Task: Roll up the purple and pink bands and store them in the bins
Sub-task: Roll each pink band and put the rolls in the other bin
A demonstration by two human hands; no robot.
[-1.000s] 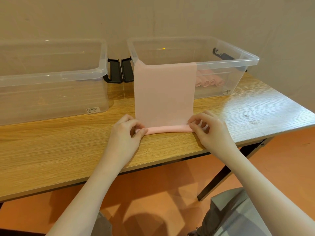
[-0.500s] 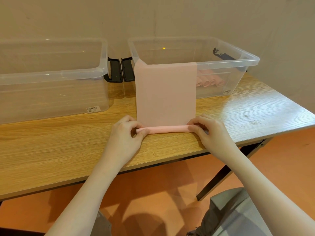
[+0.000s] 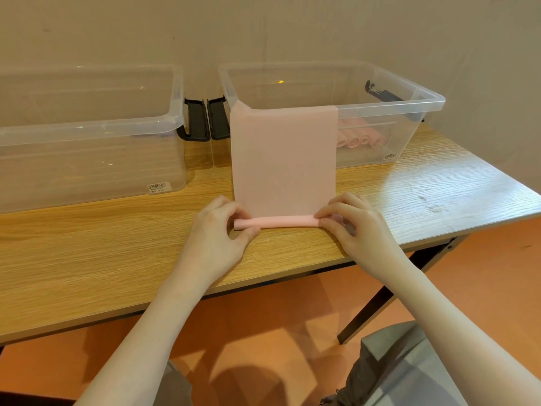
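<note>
The left hand (image 3: 215, 230) and right hand (image 3: 355, 227) each pinch an end of the rolled edge of the pink band (image 3: 283, 159), fingers curled round the thin roll lying on the bench (image 3: 117, 253). Beyond the hands the band rises flat and drapes over the rim of the right bin (image 3: 409, 112), which holds finished pink rolls (image 3: 358, 137). Beyond the left hand stands the left bin (image 3: 87, 142). Orange floor (image 3: 278, 332) shows below. Since a second ago the roll looks slightly thicker, the hands barely shifted.

Wooden table (image 3: 117, 259), 2 clear bins (image 3: 87, 159) (image 3: 380, 112), pink band (image 3: 281, 221)
</note>
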